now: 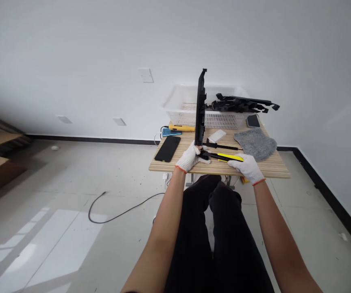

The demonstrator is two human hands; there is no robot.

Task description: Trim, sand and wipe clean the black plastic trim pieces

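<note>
In the head view, my gloved left hand (190,156) is closed round the lower end of a long black plastic strip (200,108) with clips along its edge. The strip stands nearly upright above the small table. My gloved right hand (248,167) grips a yellow-and-black utility knife (228,157), which points left. Its front end meets the foot of the strip near my left fingers; whether it touches, I cannot tell. Just beyond the knife lies a slender black piece (224,146). To the right of it rests a grey cloth (256,144).
A white plastic basket (181,116) stands at the back of the wood-striped table (163,166), with several black plastic strips (242,104) across its right side. Nearby lie a black phone (168,149), a yellow-handled tool (181,127), a white packet (217,136) and a dark device (252,121). A cable (123,212) crosses the floor.
</note>
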